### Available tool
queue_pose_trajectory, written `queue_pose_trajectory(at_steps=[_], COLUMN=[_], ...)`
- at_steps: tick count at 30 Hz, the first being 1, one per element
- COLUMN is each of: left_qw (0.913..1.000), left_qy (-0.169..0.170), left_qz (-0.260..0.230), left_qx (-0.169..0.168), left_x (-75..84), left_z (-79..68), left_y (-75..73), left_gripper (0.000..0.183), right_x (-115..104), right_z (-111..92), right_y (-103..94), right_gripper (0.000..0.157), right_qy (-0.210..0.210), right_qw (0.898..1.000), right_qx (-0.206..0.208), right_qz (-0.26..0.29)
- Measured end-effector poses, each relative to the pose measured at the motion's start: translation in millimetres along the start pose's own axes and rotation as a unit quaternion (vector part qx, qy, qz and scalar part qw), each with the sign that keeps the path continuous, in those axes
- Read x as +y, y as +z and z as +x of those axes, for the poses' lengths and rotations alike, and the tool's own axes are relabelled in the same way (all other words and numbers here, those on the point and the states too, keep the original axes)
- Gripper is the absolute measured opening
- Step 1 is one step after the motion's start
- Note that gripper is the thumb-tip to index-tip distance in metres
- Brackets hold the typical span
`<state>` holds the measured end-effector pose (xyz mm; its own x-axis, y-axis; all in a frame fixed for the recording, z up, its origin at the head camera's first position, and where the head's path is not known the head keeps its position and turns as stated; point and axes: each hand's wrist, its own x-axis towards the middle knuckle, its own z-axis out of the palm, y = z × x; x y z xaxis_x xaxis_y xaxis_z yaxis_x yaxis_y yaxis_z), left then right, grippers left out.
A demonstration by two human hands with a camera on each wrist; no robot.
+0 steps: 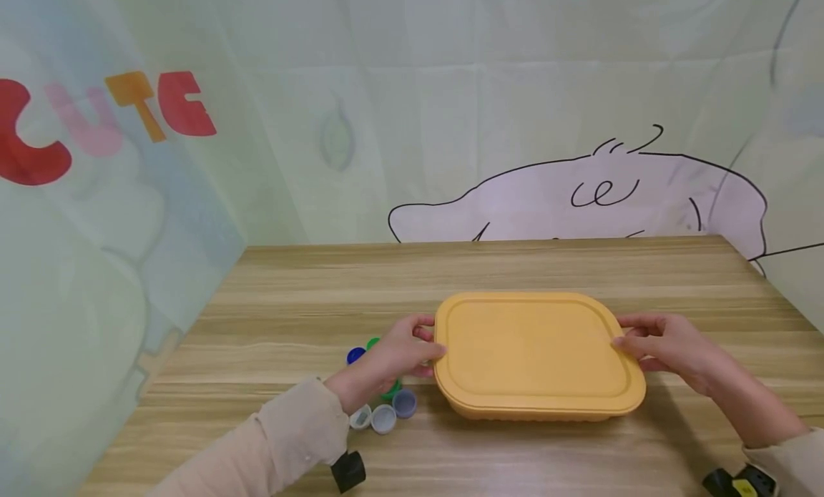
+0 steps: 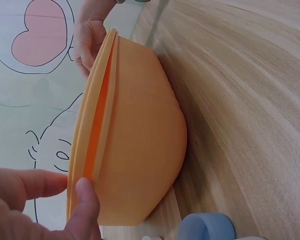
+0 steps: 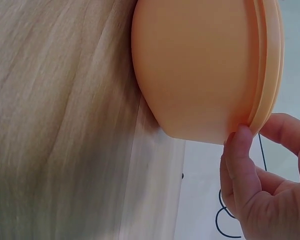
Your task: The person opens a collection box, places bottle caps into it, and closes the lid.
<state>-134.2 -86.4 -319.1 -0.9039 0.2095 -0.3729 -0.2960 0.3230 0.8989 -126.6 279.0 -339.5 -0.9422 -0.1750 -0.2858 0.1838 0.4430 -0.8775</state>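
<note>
A yellow-orange rectangular lid (image 1: 534, 350) with rounded corners sits on a deep plastic container (image 2: 140, 130) of the same colour. In the left wrist view a slit shows between the lid's long front edge and the container's rim. My left hand (image 1: 405, 348) pinches the lid's left end between thumb and fingers. At the opposite end, my right hand (image 1: 666, 345) grips the lid's edge, with a digit (image 3: 240, 150) against the rim's side. The lid hides the container's inside in the head view.
Several bottle caps lie left of the container, partly behind my left wrist: a dark blue cap (image 1: 356, 355), a grey-blue cap (image 1: 404, 403) and a whitish cap (image 1: 383, 419) among them. All stand on a wood-grain table (image 1: 309, 289), with a printed cloth (image 1: 360, 125) behind it.
</note>
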Motion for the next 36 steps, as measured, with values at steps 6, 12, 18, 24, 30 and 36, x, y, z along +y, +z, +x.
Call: queue_pose_trajectory(at_steps=[6,12,18,24,30,36], left_qw=[1.0,1.0,0.9998,0.9995,0.999,0.9988], left_qy=[-0.001,0.005,0.018,0.03,0.038,0.038], left_qz=[0.001,-0.001,-0.005,-0.001,-0.009,-0.009], left_qx=[0.0,0.004,0.006,0.012,0.021,0.029], left_x=[2.1,7.8,14.3,21.1,25.2,29.5], left_z=[1.4,2.3,4.3,9.9,18.4,27.3], left_y=[0.6,-0.5,-4.4,-8.2,-11.6,-15.3], left_gripper=[0.055,0.055,0.053,0.051,0.051,0.053], right_x=[-4,-11,-19,-30,-40,-49], right_z=[-1,0,2,7,15,27], right_y=[-3.0,-7.3,-11.7,-18.7,-25.0,-30.9], right_gripper=[0.063,0.064,0.064,0.065,0.064,0.063], right_qy=[0.006,0.005,-0.01,-0.015,-0.031,-0.035], right_qw=[1.0,1.0,0.999,0.997,0.997,0.997], right_qx=[0.004,0.006,0.002,-0.008,-0.013,-0.021], right_qz=[-0.016,-0.027,-0.045,-0.071,-0.073,-0.059])
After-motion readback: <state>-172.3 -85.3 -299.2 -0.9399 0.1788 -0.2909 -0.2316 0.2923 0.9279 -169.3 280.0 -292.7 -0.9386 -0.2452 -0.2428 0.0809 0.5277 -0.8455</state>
